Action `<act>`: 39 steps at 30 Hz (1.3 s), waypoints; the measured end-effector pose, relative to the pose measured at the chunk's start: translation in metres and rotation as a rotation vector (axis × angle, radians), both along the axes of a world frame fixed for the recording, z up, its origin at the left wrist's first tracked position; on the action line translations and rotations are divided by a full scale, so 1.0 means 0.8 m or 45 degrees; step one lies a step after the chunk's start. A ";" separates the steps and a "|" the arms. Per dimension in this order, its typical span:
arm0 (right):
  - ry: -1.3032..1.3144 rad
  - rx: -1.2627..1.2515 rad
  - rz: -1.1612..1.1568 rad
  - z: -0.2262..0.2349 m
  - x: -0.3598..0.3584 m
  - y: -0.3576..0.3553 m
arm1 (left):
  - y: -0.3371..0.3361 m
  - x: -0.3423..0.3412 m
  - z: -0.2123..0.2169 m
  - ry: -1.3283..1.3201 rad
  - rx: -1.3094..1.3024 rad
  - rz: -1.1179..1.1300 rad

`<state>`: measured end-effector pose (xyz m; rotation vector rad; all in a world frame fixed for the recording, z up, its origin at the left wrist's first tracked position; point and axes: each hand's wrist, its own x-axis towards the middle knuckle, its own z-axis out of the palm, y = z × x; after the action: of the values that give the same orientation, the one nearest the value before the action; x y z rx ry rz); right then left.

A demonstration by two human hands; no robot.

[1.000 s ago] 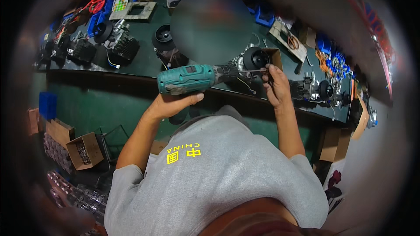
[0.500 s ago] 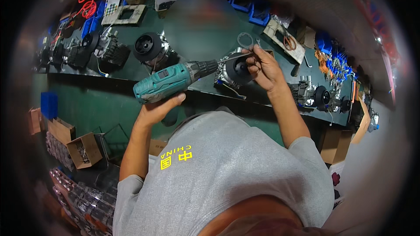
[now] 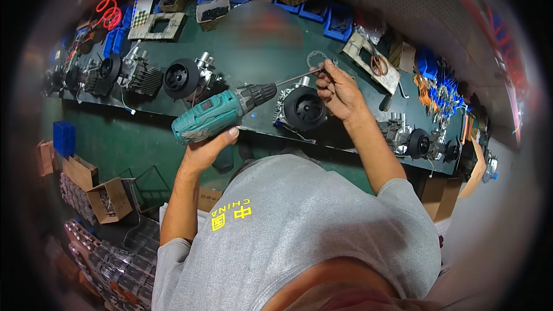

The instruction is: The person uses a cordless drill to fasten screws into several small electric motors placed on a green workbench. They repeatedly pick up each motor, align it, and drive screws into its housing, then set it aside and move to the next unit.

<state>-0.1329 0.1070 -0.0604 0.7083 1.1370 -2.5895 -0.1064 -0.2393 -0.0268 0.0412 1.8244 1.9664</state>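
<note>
Head view: left hand (image 3: 201, 152) fingers wrapped around teal drill (image 3: 222, 112); right hand (image 3: 340, 89) fingers pinch its long bit (image 3: 296, 78) above the black motor (image 3: 304, 108) on desk (image 3: 253, 34).

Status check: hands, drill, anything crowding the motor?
Left hand grips teal drill, held over bench edge. Right hand pinches the long bit near its tip, above black-fan motor. More motors sit left, apart.
</note>
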 end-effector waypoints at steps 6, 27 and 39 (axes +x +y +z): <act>0.002 0.010 -0.002 -0.003 -0.011 -0.002 | -0.003 -0.004 -0.006 0.026 -0.009 -0.008; 0.095 0.250 0.557 -0.018 -0.063 0.026 | -0.034 -0.006 -0.027 0.105 -0.236 0.007; 0.476 1.341 1.442 -0.082 -0.120 -0.005 | -0.049 -0.037 0.005 0.118 -0.453 -0.199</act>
<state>-0.2292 0.1026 -0.1258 -0.3188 2.1517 -1.0823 -0.1357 -0.2785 -0.0227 0.1604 2.1355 1.5355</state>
